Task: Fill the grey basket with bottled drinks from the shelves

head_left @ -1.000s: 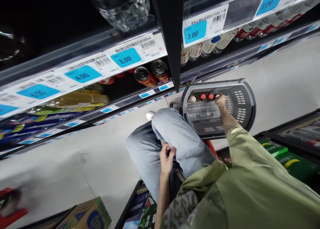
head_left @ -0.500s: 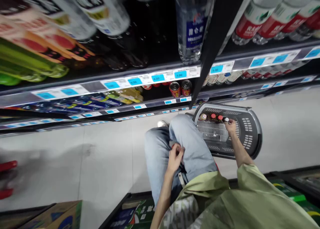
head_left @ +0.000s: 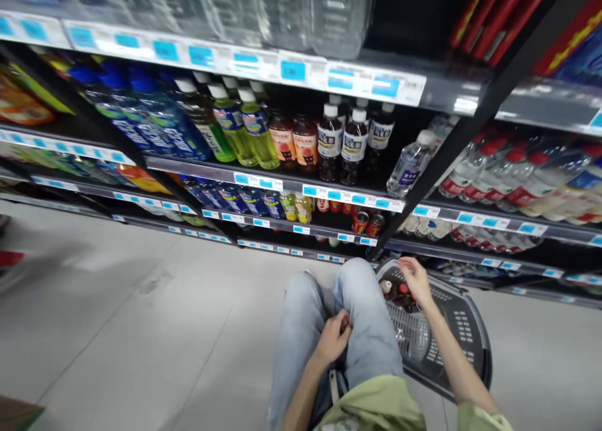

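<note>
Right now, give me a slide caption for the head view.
Beside drink shelves: right hand above bottles in grey shopping basket, left hand resting on jeans.

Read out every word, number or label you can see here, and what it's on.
Nothing reads clearly.
Blue price tags on the shelf rails: digits blurred.
Dark bottles, white labels: print too small.
Red-capped water bottles: labels blurred.
Red cans: unreadable.
Bottles in the basket: only caps show.
</note>
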A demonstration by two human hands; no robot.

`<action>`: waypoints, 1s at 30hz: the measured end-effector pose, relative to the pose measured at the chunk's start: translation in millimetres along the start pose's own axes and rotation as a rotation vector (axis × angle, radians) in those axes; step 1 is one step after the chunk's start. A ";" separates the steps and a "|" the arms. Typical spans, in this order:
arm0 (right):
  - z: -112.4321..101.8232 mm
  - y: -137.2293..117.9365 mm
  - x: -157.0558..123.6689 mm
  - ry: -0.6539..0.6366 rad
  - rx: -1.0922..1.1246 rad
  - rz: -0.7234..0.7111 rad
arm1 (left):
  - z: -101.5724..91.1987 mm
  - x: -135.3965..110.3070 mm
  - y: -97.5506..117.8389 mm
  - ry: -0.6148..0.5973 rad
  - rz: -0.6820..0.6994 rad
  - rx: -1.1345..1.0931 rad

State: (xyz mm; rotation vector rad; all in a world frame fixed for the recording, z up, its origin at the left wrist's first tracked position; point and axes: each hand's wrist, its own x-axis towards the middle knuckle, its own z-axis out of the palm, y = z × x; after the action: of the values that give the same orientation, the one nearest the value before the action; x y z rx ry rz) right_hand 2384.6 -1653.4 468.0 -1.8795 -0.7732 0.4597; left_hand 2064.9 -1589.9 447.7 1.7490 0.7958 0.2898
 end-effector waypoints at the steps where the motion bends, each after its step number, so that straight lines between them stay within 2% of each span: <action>1: 21.8 -20.8 -7.8 -0.111 -0.089 -0.047 | 0.1 -0.9 -2.1 -0.006 0.006 0.009; 3: 69.5 -55.5 -28.9 -0.296 -0.366 -0.107 | -0.1 -1.2 -5.9 -0.019 0.010 0.038; 6: 130.6 -88.0 -57.7 -0.361 -0.895 -0.193 | -1.7 0.5 -9.8 -0.037 -0.019 0.091; 7: 143.6 -94.4 -62.8 -0.382 -0.991 -0.192 | -2.6 1.0 -10.5 -0.038 -0.029 0.105; 9: 156.7 -102.9 -64.8 -0.403 -1.079 -0.194 | -4.9 1.4 -11.3 -0.029 -0.033 0.119; 11: 156.4 -108.4 -59.6 -0.417 -1.076 -0.203 | -7.3 0.8 -10.9 -0.019 -0.013 0.113; 16: 139.5 -118.5 -49.1 -0.451 -1.008 -0.169 | -14.5 -0.6 -2.3 -0.011 0.025 0.068; 20: 133.0 -118.4 -44.9 -0.448 -0.932 -0.146 | -33.4 9.8 8.4 0.078 0.053 -0.039; 22: 131.8 -114.9 -41.8 -0.426 -0.902 -0.113 | -53.1 20.3 14.5 0.127 0.038 -0.076; 25: 131.1 -110.0 -39.1 -0.392 -0.856 -0.097 | -94.3 39.0 32.9 0.214 0.051 -0.070; 27: 131.9 -108.5 -39.4 -0.377 -0.830 -0.104 | -124.9 52.2 57.2 0.266 0.099 -0.007; 30: 136.2 -107.5 -41.0 -0.367 -0.809 -0.099 | -166.0 74.7 114.2 0.328 0.260 0.160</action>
State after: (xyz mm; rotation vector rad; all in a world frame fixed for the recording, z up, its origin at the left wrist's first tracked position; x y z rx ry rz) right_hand 2237.6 -1560.7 507.5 -2.5101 -1.4464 0.4737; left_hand 2068.1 -1432.1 593.5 1.9876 0.8408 0.7197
